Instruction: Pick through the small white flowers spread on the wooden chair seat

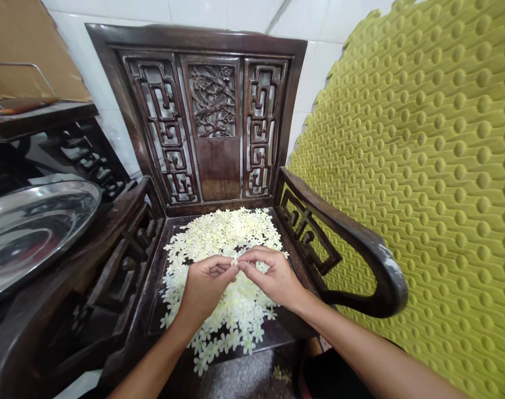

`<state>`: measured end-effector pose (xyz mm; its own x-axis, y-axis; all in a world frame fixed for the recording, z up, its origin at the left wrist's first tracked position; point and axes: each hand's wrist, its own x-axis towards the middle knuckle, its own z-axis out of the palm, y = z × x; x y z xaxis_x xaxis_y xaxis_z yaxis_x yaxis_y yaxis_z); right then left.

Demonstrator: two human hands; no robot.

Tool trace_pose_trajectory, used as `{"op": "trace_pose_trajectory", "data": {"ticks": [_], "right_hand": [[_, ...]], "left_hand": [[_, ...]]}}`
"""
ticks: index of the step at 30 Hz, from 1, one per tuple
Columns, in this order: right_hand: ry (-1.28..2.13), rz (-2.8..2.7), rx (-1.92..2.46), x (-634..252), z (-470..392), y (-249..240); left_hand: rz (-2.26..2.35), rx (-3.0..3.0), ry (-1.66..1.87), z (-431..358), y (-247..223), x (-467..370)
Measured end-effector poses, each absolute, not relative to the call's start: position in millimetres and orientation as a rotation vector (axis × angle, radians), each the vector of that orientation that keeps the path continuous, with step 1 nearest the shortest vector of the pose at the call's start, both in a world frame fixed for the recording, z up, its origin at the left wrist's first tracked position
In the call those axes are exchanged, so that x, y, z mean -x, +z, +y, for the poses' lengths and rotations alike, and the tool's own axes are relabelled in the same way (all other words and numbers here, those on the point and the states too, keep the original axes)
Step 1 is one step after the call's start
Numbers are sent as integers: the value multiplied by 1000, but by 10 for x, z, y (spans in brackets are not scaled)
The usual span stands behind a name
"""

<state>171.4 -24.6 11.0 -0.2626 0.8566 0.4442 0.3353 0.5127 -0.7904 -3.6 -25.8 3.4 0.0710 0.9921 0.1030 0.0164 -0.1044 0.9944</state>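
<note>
Between the fingertips of both hands is a small white flower (234,260), pinched from two sides. My left hand (208,280) is closed, thumb and forefinger pressed together at the flower. My right hand (273,274) meets it from the other side, also in a pinch. Both hands are above a spread of loose white and pale yellow flowers (231,230) on the seat of a dark carved wooden chair (221,169). Some flowers hang over the seat's front edge. Part of the spread is hidden beneath my hands and forearms.
A shiny round metal tray (83,213) rests at the left beside the chair's armrest. The right armrest (339,221) curves forward near my right forearm. A yellow-green bumpy foam mat (427,166) stands along the right. A few flowers (281,374) lie on the floor.
</note>
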Motion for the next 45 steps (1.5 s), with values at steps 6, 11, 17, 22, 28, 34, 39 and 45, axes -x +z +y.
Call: {"op": "trace_pose_trajectory", "data": {"ticks": [6, 11, 17, 22, 28, 34, 39, 45], "right_hand": [[720, -1817, 973, -1718, -246, 148], [724, -1817, 967, -1731, -252, 162], [737, -1826, 981, -1748, -260, 159], [713, -1835, 1000, -1743, -258, 145], [689, -1803, 1067, -1737, -261, 135], [688, -1796, 1067, -1739, -257, 145], [661, -1816, 1050, -1725, -281, 152], [685, -1824, 1048, -1710, -281, 129]], "left_hand": [[1102, -1307, 1210, -243, 30, 37], [1092, -1312, 1193, -243, 32, 43], [1087, -1310, 1163, -248, 53, 42], [1084, -1304, 1153, -240, 18, 50], [1034, -1301, 1116, -234, 20, 35], [1041, -1317, 1120, -250, 39, 71], [1047, -1452, 1118, -278, 35, 96], [1101, -1367, 1175, -262, 10, 68]]}}
